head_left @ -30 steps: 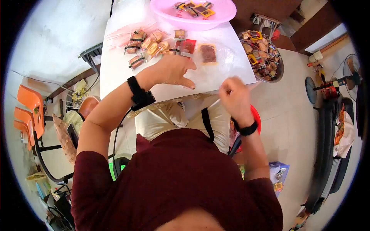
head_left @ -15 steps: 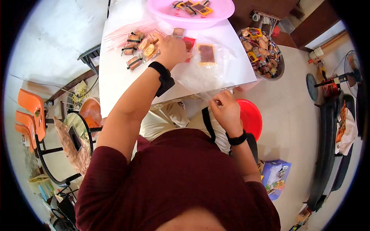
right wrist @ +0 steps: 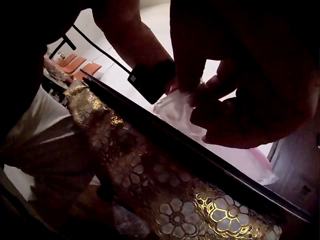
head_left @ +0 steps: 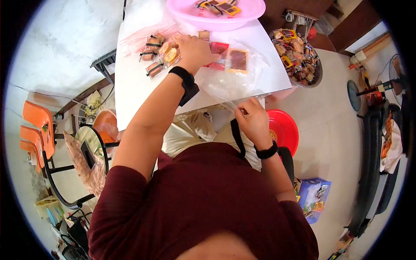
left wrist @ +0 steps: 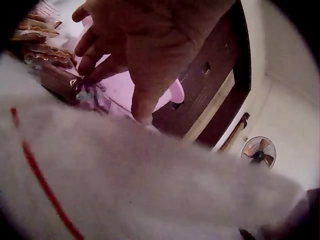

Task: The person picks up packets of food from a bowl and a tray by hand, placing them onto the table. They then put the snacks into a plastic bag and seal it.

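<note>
A clear plastic bag with a yellow-edged brown label lies spread on the white table, its mouth stretched toward the front edge. My right hand pinches that mouth between thumb and fingers; in the right wrist view the film runs out from the fingertips. Farther forward, my left hand reaches over the right side of a pile of wrapped pastries. The left wrist view shows its fingers extended beside a packet, the thumb standing apart. A red packet lies beside this hand.
A pink basin with several packets stands at the table's back. On the right, a full metal bowl of packets sits beyond the table edge. Below are a red basin and a blue crate. Pale red strips lie back left.
My left hand has gone forward to the wrapped pastries. My right hand has come to the bag's mouth and drawn it toward the front edge; the bag now lies more spread out.
</note>
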`<act>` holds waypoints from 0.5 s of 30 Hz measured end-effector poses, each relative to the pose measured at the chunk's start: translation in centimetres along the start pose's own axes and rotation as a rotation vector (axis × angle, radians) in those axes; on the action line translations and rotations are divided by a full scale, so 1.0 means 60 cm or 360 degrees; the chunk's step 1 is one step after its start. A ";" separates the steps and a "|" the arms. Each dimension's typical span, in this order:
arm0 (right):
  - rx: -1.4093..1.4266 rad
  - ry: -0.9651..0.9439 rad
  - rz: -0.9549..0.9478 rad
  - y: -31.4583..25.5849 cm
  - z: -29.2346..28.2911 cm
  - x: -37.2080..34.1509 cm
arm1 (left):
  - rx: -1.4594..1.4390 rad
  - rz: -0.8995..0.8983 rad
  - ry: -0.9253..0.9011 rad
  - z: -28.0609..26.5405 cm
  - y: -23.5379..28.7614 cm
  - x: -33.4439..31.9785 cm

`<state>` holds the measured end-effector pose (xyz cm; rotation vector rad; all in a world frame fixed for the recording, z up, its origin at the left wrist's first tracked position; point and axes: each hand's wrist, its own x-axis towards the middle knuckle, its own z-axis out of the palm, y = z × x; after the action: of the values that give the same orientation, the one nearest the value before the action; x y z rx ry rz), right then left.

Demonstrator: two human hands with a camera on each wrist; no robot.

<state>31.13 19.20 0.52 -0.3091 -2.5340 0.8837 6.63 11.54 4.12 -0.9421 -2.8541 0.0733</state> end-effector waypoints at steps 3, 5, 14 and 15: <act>-0.0005 -0.0024 -0.0011 -0.004 0.001 0.001 | -0.0082 0.0036 -0.0006 0.020 0.000 0.003; -0.0007 -0.0020 -0.0024 -0.003 0.002 -0.003 | -0.0316 0.0002 -0.0052 0.031 0.005 0.010; 0.0014 0.0029 -0.0039 0.002 0.010 -0.007 | -0.0827 -0.0154 -0.0084 0.048 0.013 0.037; 0.0017 0.0020 -0.0039 0.004 0.010 -0.007 | -0.0877 -0.0144 -0.0043 0.047 0.014 0.036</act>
<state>31.23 18.95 -0.19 -0.2787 -2.5155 0.8831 5.00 13.47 1.53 -0.8857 -2.9882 -0.7473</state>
